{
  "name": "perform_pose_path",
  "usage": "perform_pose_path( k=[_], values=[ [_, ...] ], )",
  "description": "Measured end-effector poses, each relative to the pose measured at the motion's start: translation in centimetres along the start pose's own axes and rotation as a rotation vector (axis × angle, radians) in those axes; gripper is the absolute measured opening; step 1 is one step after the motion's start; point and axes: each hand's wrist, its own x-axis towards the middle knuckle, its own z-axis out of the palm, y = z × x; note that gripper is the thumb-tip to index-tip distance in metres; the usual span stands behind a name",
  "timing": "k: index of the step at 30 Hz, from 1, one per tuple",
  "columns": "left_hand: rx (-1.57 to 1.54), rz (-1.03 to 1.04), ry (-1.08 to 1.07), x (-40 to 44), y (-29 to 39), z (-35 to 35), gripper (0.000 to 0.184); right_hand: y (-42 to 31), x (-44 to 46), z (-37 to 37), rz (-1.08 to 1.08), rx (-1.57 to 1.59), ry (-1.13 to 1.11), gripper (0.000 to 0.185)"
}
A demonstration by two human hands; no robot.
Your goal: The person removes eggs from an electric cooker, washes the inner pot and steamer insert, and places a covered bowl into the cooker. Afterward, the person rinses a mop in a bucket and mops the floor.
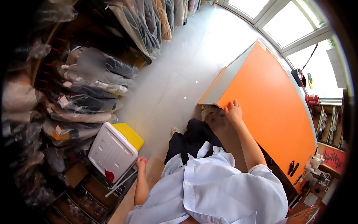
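My right hand (234, 111) lies with its fingers spread on the near corner of a large orange tabletop (268, 108), the fingertips at its edge. It holds nothing. Low on the left, my left hand (141, 163) hangs beside a wooden board (153, 172), its fingers curled in, with nothing visible in them. Just left of that hand stands a white plastic lid or bin (113, 151) with a yellow part (128, 136) behind it. A thin pale rod (121, 183) runs below the bin.
Plastic-covered garments hang on racks at left (93, 93) and at the top (145, 26). Pale floor tiles (175, 82) run between racks and table. On the tabletop lie black scissors (293, 168). A sewing machine (315, 164) and a red can (312, 99) are at right.
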Motion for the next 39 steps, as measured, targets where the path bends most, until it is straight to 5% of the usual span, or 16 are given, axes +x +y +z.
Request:
perform_pose_path(
  k=[5,10,12,15,16,18,24,28,31,35,39],
  values=[
    [-0.022,0.053,0.009,8.6,19.5,0.1,0.023,-1.1,0.5,0.7,0.055,-0.043,0.031,0.053],
    [0.158,0.073,-0.178,14.0,30.3,5.2,0.023,-2.7,3.7,-1.5,0.19,-0.056,-0.048,0.05],
    [0.328,0.037,-0.272,14.6,33.8,7.5,0.025,-3.5,5.7,-3.9,0.268,-0.015,-0.414,0.045],
    [0.569,0.1,-0.4,15.2,41.3,12.0,0.026,-3.9,13.3,-8.5,0.425,0.073,-0.613,0.037],
    [0.643,0.199,-0.428,14.3,44.2,13.8,0.025,-3.9,15.3,-9.3,0.443,0.079,-0.599,0.037],
    [0.728,0.296,-0.465,15.7,49.4,17.0,0.025,-4.5,20.6,-11.2,0.462,0.141,-0.042,0.032],
    [0.849,0.297,-0.438,22.0,65.7,28.6,0.024,-2.7,33.7,-14.9,0.526,0.299,0.132,0.046],
    [0.86,0.369,-0.57,25.3,78.1,41.3,0.021,-0.6,37.2,-12.8,0.663,0.163,0.209,0.062],
    [0.733,0.201,-0.648,28.6,86.0,51.2,0.018,-1.6,39.0,-15.0,0.918,0.238,-0.008,0.067],
    [0.88,0.495,-0.756,25.6,97.7,68.3,0.022,-3.5,42.5,-17.1,1.032,0.464,0.097,0.065],
    [0.781,0.493,-0.9,18.2,105.1,84.9,0.023,-1.3,47.7,-17.9,1.138,0.606,0.282,0.058]
  ],
)
